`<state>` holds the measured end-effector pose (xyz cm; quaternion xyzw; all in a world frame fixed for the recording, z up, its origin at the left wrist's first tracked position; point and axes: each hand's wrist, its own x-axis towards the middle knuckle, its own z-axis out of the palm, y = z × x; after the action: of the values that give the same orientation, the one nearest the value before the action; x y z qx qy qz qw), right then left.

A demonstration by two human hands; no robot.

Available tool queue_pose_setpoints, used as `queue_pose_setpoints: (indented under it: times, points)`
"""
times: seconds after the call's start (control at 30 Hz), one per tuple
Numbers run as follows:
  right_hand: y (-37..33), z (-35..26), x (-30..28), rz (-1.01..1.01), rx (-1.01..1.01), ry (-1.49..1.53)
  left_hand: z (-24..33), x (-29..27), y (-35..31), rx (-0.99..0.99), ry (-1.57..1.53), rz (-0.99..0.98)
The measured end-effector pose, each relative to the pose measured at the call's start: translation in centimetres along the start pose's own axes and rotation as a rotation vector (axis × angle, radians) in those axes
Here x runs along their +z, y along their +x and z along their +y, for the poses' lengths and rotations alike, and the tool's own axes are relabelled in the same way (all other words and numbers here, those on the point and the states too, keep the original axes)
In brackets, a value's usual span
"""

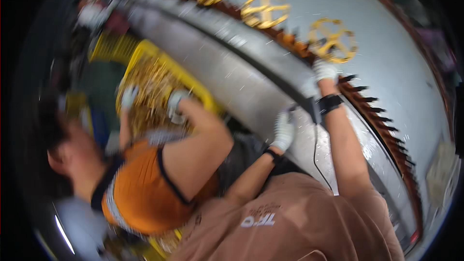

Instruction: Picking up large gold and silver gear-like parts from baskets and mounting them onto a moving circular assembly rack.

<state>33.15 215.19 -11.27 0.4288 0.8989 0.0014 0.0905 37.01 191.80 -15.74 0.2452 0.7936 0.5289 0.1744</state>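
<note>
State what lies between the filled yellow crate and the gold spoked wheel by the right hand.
The head view shows, from yellow crate to gold spoked wheel: a broad metal ledge, a dark groove, a narrower metal strip, a brown toothed rail.

The light around me is moderate and cool, with a bright white streak [64, 234] glaring low on the left, well beyond the near edge of my steel desk [208, 63]. A soft sheen spreads along that desk, broken by short white glints, and a dark, shadowy band runs lengthwise through it. Motion blur smears the pieces in the yellow crate [208, 99] by the desk's left edge. Past its far edge, the nearest golden wheel [333, 41] is clearer than those farther left. My right hand [326, 70] looks pale and soft-edged. Fisheye distortion bows the desk's long edges; black swallows the corners of my view.
</note>
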Motion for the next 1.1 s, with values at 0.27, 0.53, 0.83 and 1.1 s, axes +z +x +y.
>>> queue_pose_setpoints:
  times: [0.27,0.53,0.83,1.1]
  points:
    - [-4.4,-0.8,-4.2,0.154,0.071,1.173,-0.1,-2.9,-15.1,-0.091,0.133,-0.171]
    - [-27.3,5.4,3.6,-0.112,-0.291,1.437,2.2,-10.1,-31.6,-0.161,0.061,-0.184]
    - [-40.5,22.5,23.2,-0.408,-0.23,0.99,-6.7,-25.6,-43.9,-0.569,0.349,-0.122]
    - [-51.3,3.5,18.4,-0.676,-0.668,0.455,-17.6,-48.8,-38.9,-0.438,0.324,0.409]
